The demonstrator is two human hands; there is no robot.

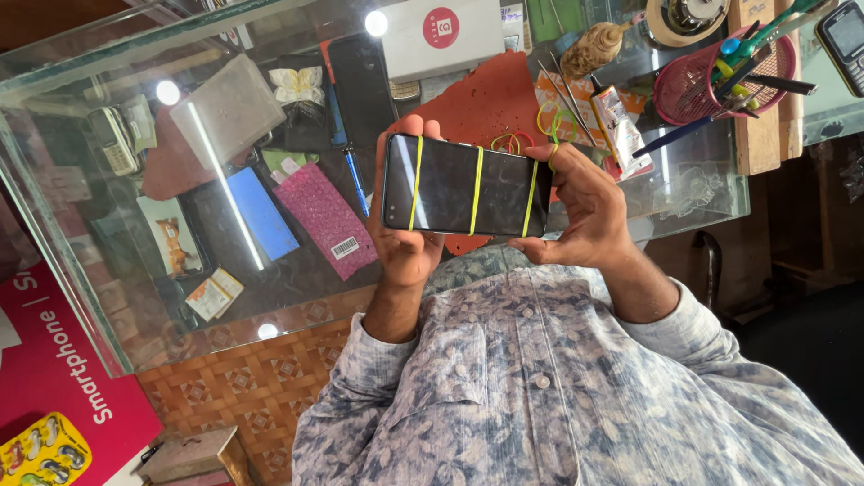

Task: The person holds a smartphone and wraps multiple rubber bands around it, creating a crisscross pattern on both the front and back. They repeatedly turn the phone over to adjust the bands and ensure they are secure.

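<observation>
I see a dark smartphone (465, 185) held level in the air between both hands, above the near edge of the glass counter (81, 234), with three yellow rubber bands (476, 191) wrapped across its screen. My left hand (405, 238) cups one end from beneath, fingers curled around the edge. My right hand (585, 216) grips the other end, a fingertip hooked at the outermost band. I judge the banding step is under way; any further move calls for steady tension without slipping. Beyond, loose rubber bands (517, 139) lie on a red mat (486, 99), beside a glue tube (616, 121). Farther off, a pink basket of tools (693, 85) and a white box (441, 36) crowd the far edge.
</observation>
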